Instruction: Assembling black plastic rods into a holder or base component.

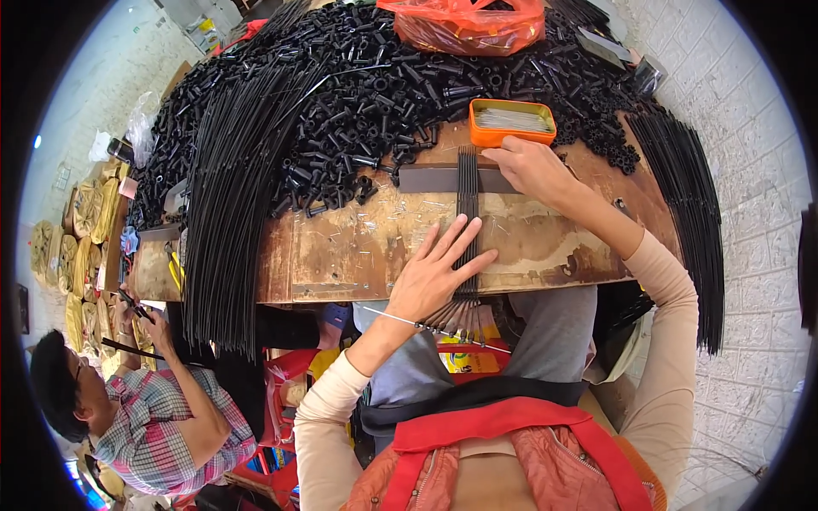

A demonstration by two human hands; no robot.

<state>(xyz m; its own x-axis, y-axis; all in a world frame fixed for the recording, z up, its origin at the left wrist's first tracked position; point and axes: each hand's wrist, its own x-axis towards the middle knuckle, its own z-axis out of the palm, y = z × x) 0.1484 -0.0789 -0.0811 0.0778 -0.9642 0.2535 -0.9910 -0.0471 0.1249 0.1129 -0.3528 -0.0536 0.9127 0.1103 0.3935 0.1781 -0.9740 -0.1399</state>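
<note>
A narrow row of thin black rods [468,187] lies side by side across the table, its far ends on a dark grey bar [426,179]. My left hand [436,271] rests flat on the rods with fingers spread, pressing them near the table's front edge. Below the edge, the rods' near ends fan out over my lap. My right hand [532,170] is beside the rods' far ends, thumb and fingers pinched together; whatever is between them is too small to make out. Just beyond it stands an orange box [490,136] with thin pale metal pins [509,120].
Black plastic tubular parts [366,111] heap across the back. Bundles of long black rods [226,196] hang over the edge at left and right. A red plastic bag [469,30] tops the heap. At left, another person [162,417] handles a dark piece. A white wall [750,213] stands right.
</note>
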